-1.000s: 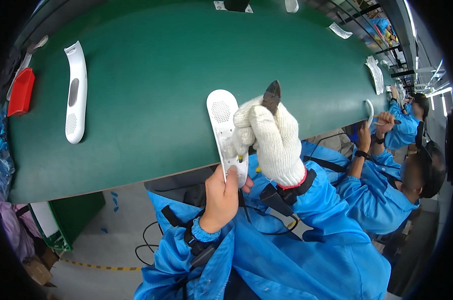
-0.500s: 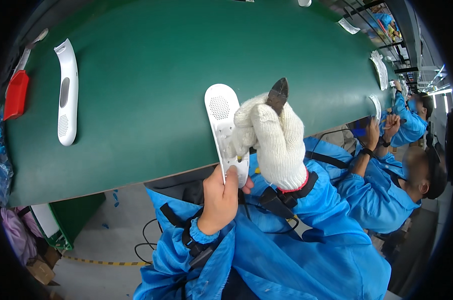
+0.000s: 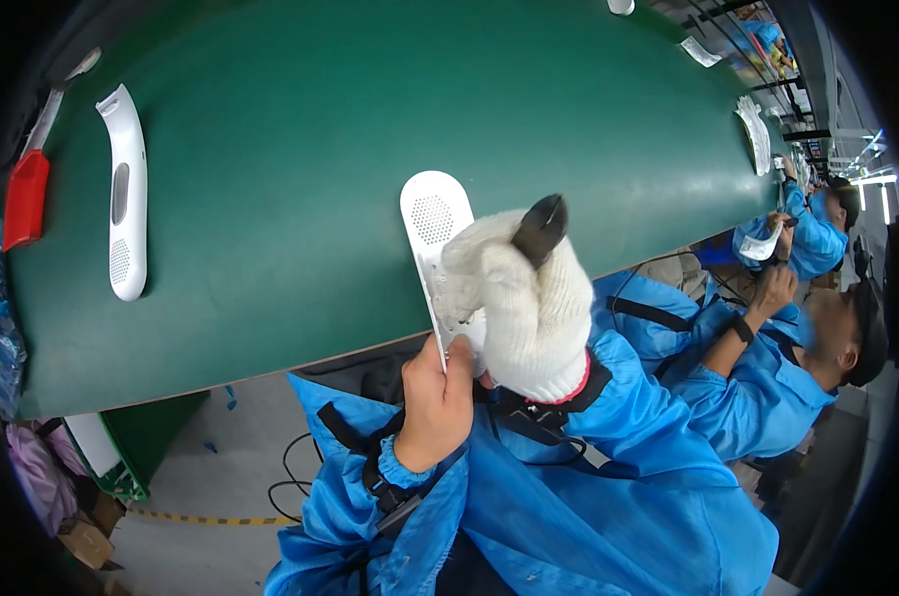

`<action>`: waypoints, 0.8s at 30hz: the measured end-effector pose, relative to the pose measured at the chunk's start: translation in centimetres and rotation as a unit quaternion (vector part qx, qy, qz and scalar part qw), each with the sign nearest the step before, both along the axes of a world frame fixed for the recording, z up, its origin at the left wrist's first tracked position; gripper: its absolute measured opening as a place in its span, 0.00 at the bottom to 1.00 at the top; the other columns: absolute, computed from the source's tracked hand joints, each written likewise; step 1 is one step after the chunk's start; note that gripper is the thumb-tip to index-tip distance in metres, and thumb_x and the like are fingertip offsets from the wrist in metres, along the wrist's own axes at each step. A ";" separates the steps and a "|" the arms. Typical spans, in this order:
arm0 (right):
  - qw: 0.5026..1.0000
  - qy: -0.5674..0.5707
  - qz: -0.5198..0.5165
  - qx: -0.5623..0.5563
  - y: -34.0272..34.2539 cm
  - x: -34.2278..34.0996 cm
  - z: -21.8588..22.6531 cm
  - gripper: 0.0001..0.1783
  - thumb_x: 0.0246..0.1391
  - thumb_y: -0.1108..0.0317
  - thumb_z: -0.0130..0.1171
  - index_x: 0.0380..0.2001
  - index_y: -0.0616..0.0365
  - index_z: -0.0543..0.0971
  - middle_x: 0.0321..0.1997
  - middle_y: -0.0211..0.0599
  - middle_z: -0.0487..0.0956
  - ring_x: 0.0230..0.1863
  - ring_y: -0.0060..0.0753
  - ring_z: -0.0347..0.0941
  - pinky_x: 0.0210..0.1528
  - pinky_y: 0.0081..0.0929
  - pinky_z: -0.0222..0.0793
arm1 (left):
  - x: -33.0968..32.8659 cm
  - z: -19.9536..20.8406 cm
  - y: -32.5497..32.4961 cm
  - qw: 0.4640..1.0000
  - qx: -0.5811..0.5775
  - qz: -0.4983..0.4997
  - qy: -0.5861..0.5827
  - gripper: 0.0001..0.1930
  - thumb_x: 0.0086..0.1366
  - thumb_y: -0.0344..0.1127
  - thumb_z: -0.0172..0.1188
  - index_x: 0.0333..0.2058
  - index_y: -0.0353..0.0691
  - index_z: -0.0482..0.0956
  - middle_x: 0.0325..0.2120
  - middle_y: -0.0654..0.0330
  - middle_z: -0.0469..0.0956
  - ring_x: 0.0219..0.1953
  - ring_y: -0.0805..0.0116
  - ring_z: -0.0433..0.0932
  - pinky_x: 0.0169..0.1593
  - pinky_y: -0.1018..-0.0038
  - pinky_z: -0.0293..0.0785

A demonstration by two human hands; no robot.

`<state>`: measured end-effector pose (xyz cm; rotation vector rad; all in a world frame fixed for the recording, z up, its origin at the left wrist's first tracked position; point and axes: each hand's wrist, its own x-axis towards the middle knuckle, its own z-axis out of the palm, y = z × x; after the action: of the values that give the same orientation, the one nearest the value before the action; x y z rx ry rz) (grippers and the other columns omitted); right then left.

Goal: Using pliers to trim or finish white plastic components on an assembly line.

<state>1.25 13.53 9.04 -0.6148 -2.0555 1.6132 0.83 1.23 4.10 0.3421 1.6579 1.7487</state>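
Note:
My left hand (image 3: 437, 402), bare, grips the lower end of a white plastic shell (image 3: 431, 194) with the thumb on top. The shell is long, with a rounded far end and a patch of small holes. My right hand (image 3: 531, 318), in a white knitted glove, is closed around a hand tool whose dark, pointed head (image 3: 542, 228) sticks out beyond the fist; it looks like pliers. The glove lies over the middle of the shell and hides part of it. What the tool's other end touches is hidden under the hand.
A similar white shell (image 3: 122, 199) lies at the left on the green table (image 3: 271, 179). Beyond it are a red scoop-like thing (image 3: 26, 199) and a blue plastic bag (image 3: 4, 338). White gloves (image 3: 754, 134) lie at the far right. Co-workers in blue sit along the right.
My right hand has moved slightly left and nearer, covering more of the shell, and the tool's head has dropped. My left hand keeps its grip. At the right, a co-worker's hands and white piece have shifted.

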 end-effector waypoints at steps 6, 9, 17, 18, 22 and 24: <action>0.993 -0.013 0.011 -0.118 1.1 -0.1 0.2 0.15 0.70 0.62 0.45 0.39 0.64 0.75 0.26 0.34 0.77 0.24 0.21 0.73 0.27 0.21 0.70 | 1.1 -1.7 -0.1 0.994 0.036 0.014 -0.097 0.14 0.74 0.31 0.43 0.39 0.26 0.75 0.23 0.54 0.81 0.23 0.70 0.80 0.32 0.72 0.76; 0.998 -0.017 0.011 -0.058 1.0 0.1 0.5 0.14 0.69 0.62 0.47 0.40 0.63 0.75 0.27 0.35 0.78 0.25 0.24 0.75 0.29 0.23 0.72 | 0.6 -1.2 0.3 0.996 0.041 0.006 -0.080 0.15 0.74 0.32 0.43 0.39 0.26 0.75 0.23 0.55 0.81 0.24 0.70 0.79 0.32 0.72 0.75; 0.982 0.055 0.057 -0.173 3.2 -0.6 3.1 0.11 0.64 0.66 0.54 0.38 0.64 0.76 0.27 0.37 0.79 0.26 0.20 0.76 0.30 0.25 0.73 | -0.1 0.0 -1.8 0.994 0.030 -0.031 -0.101 0.15 0.74 0.33 0.41 0.43 0.26 0.71 0.28 0.51 0.81 0.26 0.65 0.80 0.33 0.71 0.78; 0.978 0.083 0.032 -0.189 4.6 -1.0 3.5 0.10 0.65 0.66 0.52 0.37 0.62 0.75 0.26 0.29 0.75 0.23 0.17 0.71 0.27 0.19 0.69 | -0.3 0.4 -2.1 0.991 0.049 -0.040 -0.115 0.14 0.74 0.33 0.41 0.43 0.25 0.70 0.28 0.49 0.80 0.25 0.63 0.81 0.32 0.70 0.78; 0.982 0.038 -0.022 -0.184 11.5 -3.3 2.9 0.12 0.66 0.62 0.51 0.40 0.61 0.73 0.25 0.27 0.69 0.21 0.17 0.64 0.25 0.20 0.67 | -2.9 3.7 -2.5 0.997 0.031 -0.038 -0.062 0.13 0.73 0.31 0.41 0.50 0.28 0.61 0.28 0.47 0.79 0.26 0.62 0.81 0.33 0.69 0.80; 0.981 0.044 -0.042 -0.185 13.2 -3.9 1.8 0.12 0.65 0.61 0.54 0.41 0.60 0.73 0.26 0.28 0.70 0.22 0.18 0.66 0.26 0.22 0.70 | -5.1 4.9 -2.6 1.000 0.005 -0.017 -0.001 0.12 0.72 0.30 0.43 0.49 0.29 0.64 0.29 0.48 0.79 0.26 0.65 0.80 0.34 0.72 0.79</action>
<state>-2.64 26.71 10.87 -0.7297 -1.6539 1.9518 -4.28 -1.38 8.96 0.3718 1.6327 1.7328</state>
